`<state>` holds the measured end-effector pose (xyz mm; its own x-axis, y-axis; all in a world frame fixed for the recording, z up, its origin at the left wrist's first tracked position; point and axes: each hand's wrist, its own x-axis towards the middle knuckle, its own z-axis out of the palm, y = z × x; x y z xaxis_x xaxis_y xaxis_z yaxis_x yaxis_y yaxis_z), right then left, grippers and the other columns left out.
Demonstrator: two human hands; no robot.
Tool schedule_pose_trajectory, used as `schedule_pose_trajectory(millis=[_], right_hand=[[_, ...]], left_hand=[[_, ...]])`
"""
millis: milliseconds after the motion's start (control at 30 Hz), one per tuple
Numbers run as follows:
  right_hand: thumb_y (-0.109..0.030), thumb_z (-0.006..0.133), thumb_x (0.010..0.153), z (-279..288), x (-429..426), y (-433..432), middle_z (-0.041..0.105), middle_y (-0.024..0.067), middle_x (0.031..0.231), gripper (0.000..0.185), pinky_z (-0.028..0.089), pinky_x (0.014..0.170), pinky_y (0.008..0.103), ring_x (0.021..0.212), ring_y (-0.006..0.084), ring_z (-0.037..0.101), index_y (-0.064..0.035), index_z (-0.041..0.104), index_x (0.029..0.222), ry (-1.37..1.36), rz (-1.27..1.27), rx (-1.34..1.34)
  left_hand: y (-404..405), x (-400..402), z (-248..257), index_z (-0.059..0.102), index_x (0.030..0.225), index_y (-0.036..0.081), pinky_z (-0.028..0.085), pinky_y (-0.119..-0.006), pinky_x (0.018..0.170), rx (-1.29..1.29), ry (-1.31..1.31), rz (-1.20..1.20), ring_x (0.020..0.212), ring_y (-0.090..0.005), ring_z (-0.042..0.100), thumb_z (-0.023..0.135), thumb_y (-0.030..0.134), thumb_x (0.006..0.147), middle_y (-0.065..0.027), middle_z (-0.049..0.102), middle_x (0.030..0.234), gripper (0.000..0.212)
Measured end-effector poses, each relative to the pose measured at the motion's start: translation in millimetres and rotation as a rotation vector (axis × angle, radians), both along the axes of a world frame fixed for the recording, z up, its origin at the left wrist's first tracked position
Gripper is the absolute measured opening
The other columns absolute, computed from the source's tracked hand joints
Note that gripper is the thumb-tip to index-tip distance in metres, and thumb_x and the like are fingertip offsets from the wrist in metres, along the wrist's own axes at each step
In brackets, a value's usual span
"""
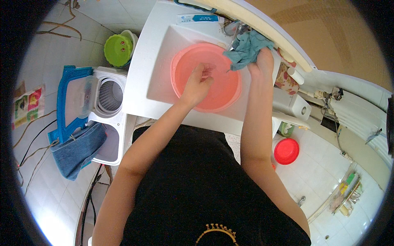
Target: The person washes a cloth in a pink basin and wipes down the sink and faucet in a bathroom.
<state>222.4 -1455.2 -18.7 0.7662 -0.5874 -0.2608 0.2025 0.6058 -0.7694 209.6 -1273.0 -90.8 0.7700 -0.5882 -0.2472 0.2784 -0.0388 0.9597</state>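
Observation:
A pink plastic basin (212, 106) with water in it stands in the white sink (160, 72). My left hand (199, 81) is over the basin, its fingers apart and loosely curled, with nothing in them; whether the fingertips touch the water is hard to tell. At the sink's back right, my right hand (263, 61) grips a crumpled teal cloth (246, 50) beside the metal faucet (235, 29). The cloth partly hides the faucet and hangs over the basin's right rim. Part of the right hand's fingers is hidden by the cloth.
A toothpaste tube (200, 19) lies on the sink's back ledge. To the left stand an open twin-tub washing machine (123, 123) with blue cloth (80, 150) hanging from it, and a green basin (117, 50). A red basin (286, 151) is on the floor at right.

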Motion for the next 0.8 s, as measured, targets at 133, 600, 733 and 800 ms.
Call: schedule_pose_trajectory(millis=[133, 600, 733, 800], right_hand=[[-0.005, 0.048, 0.078, -7, 11, 6, 0.057, 0.0082, 0.077, 0.011, 0.046, 0.065, 0.0314, 0.069, 0.0192, 0.056, 0.0002, 0.054, 0.086, 0.176, -0.172, -0.143], [-0.007, 0.046, 0.079, -37, 9, 17, 0.055, 0.0069, 0.073, 0.009, 0.043, 0.058, 0.0306, 0.065, 0.0173, 0.052, -0.0007, 0.052, 0.077, 0.117, -0.501, -0.457], [-0.011, 0.048, 0.081, -36, -32, 38, 0.056, 0.0064, 0.075, 0.009, 0.044, 0.057, 0.029, 0.065, 0.016, 0.053, -0.0025, 0.051, 0.081, 0.279, -0.393, -0.383], [-0.018, 0.051, 0.083, -33, -49, 48, 0.057, 0.0063, 0.082, 0.016, 0.046, 0.064, 0.0283, 0.072, 0.0157, 0.055, -0.0037, 0.052, 0.09, 0.225, -0.272, -0.331]], left_hand=[[-2, 1, -1, 0.047, 0.108, 0.0, 0.046, -0.027, 0.073, 0.003, 0.003, 0.0, 0.084, -0.0151, 0.055, 0.05, 0.005, 0.08, -0.0076, 0.055, 0.092, 0.029], [1, 0, -4, 0.048, 0.106, -0.001, 0.048, -0.028, 0.069, -0.021, 0.003, 0.03, 0.08, -0.017, 0.057, 0.05, 0.002, 0.078, -0.0088, 0.056, 0.091, 0.028], [2, 3, 9, 0.045, 0.108, 0.0, 0.04, -0.032, 0.085, -0.077, 0.13, -0.024, 0.099, -0.0212, 0.05, 0.051, 0.004, 0.073, -0.012, 0.051, 0.111, 0.036], [-1, 0, 30, 0.043, 0.111, 0.0, 0.041, -0.032, 0.085, -0.084, -0.002, -0.043, 0.1, -0.0224, 0.05, 0.054, 0.006, 0.072, -0.0127, 0.049, 0.112, 0.041]])
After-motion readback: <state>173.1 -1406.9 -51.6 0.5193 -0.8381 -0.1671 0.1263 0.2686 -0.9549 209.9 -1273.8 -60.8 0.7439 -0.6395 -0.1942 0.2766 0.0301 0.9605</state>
